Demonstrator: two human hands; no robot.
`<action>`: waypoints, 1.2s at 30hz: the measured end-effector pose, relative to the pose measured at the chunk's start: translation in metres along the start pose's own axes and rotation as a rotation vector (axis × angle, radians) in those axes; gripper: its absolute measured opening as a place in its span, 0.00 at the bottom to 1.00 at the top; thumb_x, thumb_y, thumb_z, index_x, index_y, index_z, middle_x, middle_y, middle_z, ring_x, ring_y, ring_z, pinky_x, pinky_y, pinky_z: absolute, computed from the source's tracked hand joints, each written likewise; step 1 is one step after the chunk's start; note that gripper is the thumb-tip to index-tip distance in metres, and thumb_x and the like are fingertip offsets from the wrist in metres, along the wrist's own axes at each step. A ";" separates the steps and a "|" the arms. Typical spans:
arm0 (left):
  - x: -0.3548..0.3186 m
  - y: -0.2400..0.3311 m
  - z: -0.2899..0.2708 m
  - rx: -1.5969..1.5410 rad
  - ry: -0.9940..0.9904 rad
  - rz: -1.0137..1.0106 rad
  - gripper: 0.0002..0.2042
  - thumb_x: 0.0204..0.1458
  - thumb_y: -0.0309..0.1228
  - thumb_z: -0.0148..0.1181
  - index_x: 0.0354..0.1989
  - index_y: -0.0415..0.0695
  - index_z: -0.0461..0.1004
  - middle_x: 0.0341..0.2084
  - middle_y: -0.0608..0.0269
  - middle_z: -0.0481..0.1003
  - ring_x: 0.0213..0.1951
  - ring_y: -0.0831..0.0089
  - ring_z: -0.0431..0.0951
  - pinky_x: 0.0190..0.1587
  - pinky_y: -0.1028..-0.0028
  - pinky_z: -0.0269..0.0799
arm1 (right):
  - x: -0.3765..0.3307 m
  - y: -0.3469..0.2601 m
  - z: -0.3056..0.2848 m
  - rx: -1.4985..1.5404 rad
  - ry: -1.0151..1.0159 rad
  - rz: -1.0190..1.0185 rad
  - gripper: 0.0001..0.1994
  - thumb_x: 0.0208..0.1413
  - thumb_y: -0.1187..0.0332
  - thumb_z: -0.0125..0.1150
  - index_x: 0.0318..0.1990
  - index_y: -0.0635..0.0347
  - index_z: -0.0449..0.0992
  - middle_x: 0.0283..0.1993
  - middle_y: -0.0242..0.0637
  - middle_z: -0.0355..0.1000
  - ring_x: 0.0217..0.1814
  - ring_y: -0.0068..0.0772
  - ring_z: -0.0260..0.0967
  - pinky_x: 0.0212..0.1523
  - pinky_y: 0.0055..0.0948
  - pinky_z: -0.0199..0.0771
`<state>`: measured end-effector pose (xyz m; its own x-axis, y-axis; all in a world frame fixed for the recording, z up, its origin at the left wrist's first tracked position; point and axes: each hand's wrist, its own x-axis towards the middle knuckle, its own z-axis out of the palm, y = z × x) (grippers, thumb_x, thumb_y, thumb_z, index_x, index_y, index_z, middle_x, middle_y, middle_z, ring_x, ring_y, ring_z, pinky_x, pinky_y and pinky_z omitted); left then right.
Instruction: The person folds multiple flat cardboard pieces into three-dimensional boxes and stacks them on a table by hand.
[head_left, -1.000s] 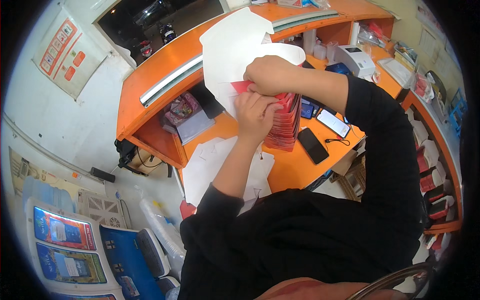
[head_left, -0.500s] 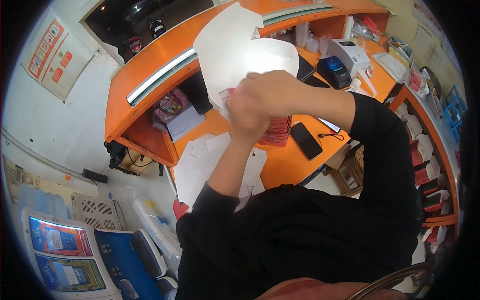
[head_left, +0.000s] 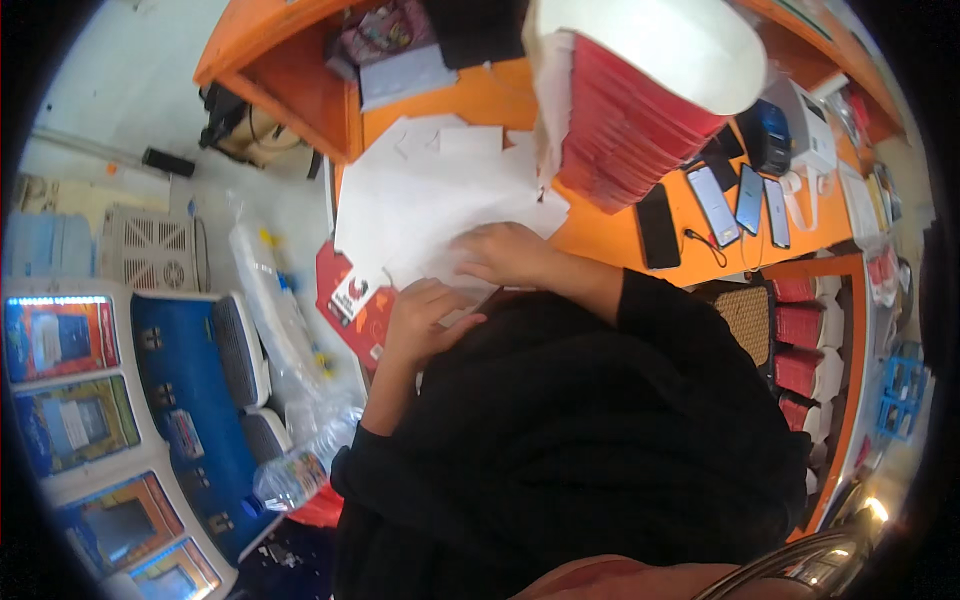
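Note:
Flat white die-cut card sheets (head_left: 400,200) lie overlapping on the orange counter in front of me. My right hand (head_left: 505,255) rests on their near part, palm down, its fingers stretched out and somewhat blurred. By the sheets' near left edge is my left hand (head_left: 428,318), thumb apart from the fingers, nothing gripped in it. Beneath the sheets, a red printed card piece (head_left: 350,300) pokes out at the left. Beyond my right hand stands a tall stack of nested red paper food boxes (head_left: 635,125), the top one showing its white inside.
Several phones (head_left: 712,205) and a black card-machine-like device (head_left: 765,140) lie to the right of the stack. A shelf with red boxes (head_left: 800,330) is at the far right. On the left are a drinks dispenser (head_left: 180,400) and a plastic bottle (head_left: 300,475).
Both hands have come down from the raised white-and-red boxes to the flat sheets, moving apart. The boxes now stand on the counter. The view has tilted down.

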<state>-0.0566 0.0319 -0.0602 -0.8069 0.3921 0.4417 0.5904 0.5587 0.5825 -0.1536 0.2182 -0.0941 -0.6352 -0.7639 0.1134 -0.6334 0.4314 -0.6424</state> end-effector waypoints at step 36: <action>-0.002 0.018 -0.026 -0.942 0.686 -0.905 0.10 0.56 0.28 0.62 0.40 0.32 0.78 0.30 0.56 0.80 0.30 0.75 0.79 0.37 0.77 0.76 | 0.028 -0.059 -0.065 0.355 0.486 -0.227 0.08 0.50 0.69 0.68 0.38 0.56 0.79 0.36 0.30 0.76 0.37 0.26 0.71 0.53 0.35 0.63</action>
<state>-0.0440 0.0221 -0.0330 -0.8914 -0.3886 -0.2332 -0.0880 -0.3563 0.9302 -0.1622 0.2023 -0.0037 -0.6833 -0.4771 0.5527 -0.6435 0.0360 -0.7646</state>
